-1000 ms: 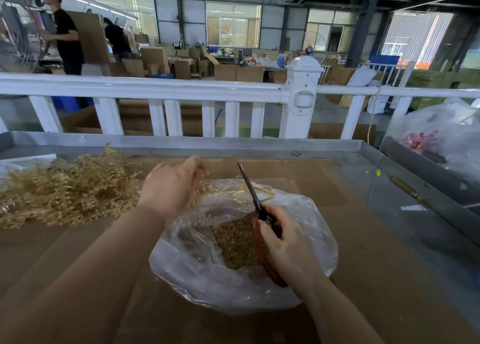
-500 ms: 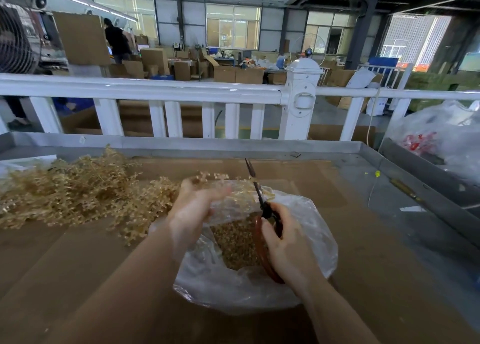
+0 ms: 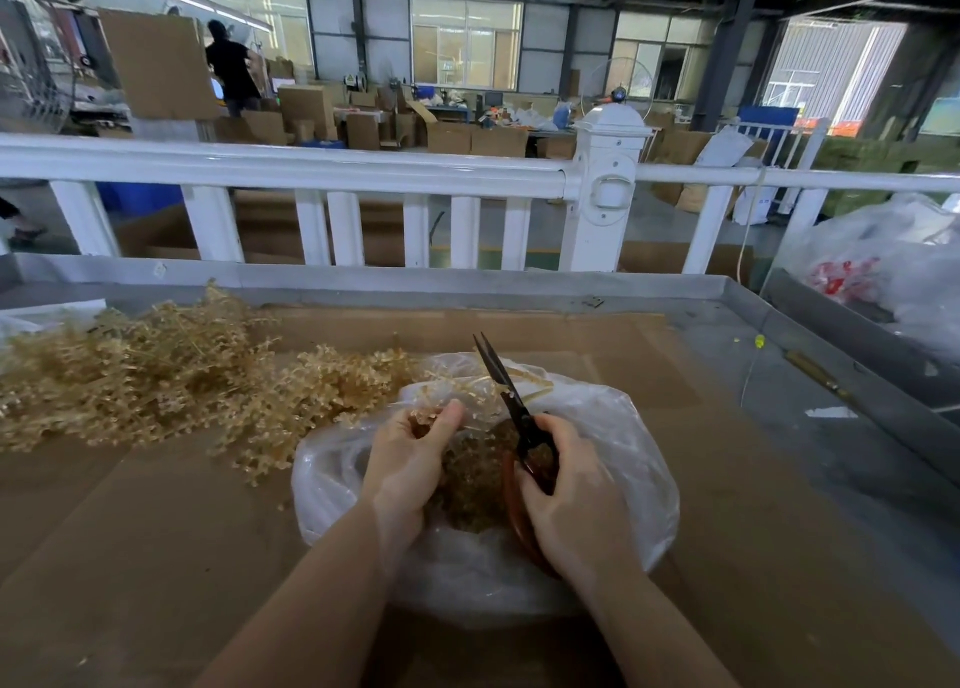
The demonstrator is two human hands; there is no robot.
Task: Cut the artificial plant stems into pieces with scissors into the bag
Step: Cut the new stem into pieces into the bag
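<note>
Both forearms were bare from the lower frame edge to the wrists, with no sleeve in view. The left hand [image 3: 410, 471] and the right hand [image 3: 576, 500] wore no gloves, rings, watch or bracelet; their fingernails were short and unpainted.

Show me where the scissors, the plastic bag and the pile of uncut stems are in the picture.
scissors [image 3: 498, 375], head view, on the dark blades.
plastic bag [image 3: 628, 438], head view, on its right wall.
pile of uncut stems [image 3: 156, 370], head view, on the middle of the heap.

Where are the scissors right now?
Head view, centre: the scissors are in the right hand, blades pointing up over the plastic bag, right of the left hand.
</note>
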